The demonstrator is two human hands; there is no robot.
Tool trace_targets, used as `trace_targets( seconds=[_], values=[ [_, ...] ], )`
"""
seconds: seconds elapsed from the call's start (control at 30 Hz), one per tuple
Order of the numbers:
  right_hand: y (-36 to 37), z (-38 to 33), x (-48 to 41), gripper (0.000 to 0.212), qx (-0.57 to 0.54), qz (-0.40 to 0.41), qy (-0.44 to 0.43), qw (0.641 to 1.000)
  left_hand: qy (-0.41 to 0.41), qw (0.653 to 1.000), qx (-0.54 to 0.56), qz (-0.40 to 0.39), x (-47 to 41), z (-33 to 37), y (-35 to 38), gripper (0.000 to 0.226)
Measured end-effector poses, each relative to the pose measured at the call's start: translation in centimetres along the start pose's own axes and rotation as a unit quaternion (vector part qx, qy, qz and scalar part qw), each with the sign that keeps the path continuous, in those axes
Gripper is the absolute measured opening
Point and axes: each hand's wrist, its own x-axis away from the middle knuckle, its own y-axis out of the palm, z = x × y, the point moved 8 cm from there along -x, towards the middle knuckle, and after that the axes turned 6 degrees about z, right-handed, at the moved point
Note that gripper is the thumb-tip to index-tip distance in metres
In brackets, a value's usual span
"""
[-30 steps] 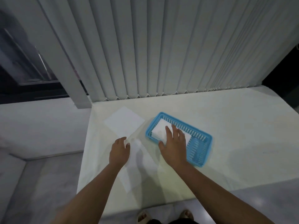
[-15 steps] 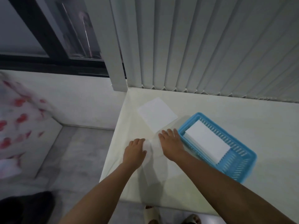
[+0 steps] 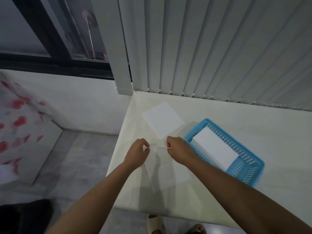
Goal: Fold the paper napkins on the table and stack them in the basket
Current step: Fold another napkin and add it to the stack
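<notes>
- The person stands at the near left corner of the tabletop (image 3: 219,119), with both hands over a flat napkin (image 3: 168,173) lying close to the edge, where it is easy to reach and crease.
- The left hand (image 3: 137,155) pinches the napkin's far edge between thumb and fingertips; its grip is closed down to a small gap on the paper, as far as the dim view lets one tell.
- The right hand (image 3: 179,150) pinches the same far edge just beside it, fingers nearly closed on a thin lifted strip of paper. Holding both ends of one edge lets the sheet be drawn over evenly, which suggests a fold is starting.
- A second unfolded napkin (image 3: 163,122) waits farther back on the tabletop, just beyond the hands, out of the way of the fold.
- The blue basket (image 3: 249,168) sits immediately to the right of the right hand, close enough for a short transfer. A stack of folded napkins (image 3: 215,149) already lies inside, filling most of its length, so the task looks partly done.
</notes>
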Motion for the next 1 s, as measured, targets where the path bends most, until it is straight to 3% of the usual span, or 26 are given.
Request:
trace_targets(
  seconds=[0.1, 0.2, 0.37, 0.5, 0.6, 0.8, 1.0],
  values=[
    [0.1, 1.1, 1.8, 0.010, -0.051, -0.014, 0.018, 0.998, 0.015, 0.999, 0.015, -0.040, 1.1, 0.3, 0.4, 0.034],
    [-0.3, 1.8, 3.4, 0.016, -0.013, 0.011, -0.016, 1.000, 0.073, 0.995, -0.036, -0.065, 2.7, 1.5, 1.3, 0.017],
    [0.1, 2.7, 6.5, 0.030, 0.075, 0.029, -0.080, 0.994, 0.146, 0.985, -0.053, -0.080, 6.3, 2.2, 2.9, 0.016],
    [1.2, 3.2, 9.2, 0.033, 0.077, -0.013, -0.084, 0.993, 0.125, 0.981, -0.066, -0.133, 8.2, 1.6, 3.8, 0.023],
    [2.9, 3.9, 10.6, 0.041, 0.073, -0.048, -0.074, 0.993, 0.093, 0.986, -0.060, -0.126, 8.2, 1.5, 3.8, 0.037],
    [4.7, 4.5, 11.6, 0.060, 0.100, -0.036, -0.028, 0.994, 0.076, 0.985, -0.140, -0.061, 7.0, 1.6, 5.0, 0.035],
    [6.1, 5.3, 12.8, 0.055, 0.160, -0.031, 0.019, 0.986, 0.027, 0.978, -0.183, -0.100, 5.4, 2.4, 5.8, 0.033]
  ],
)
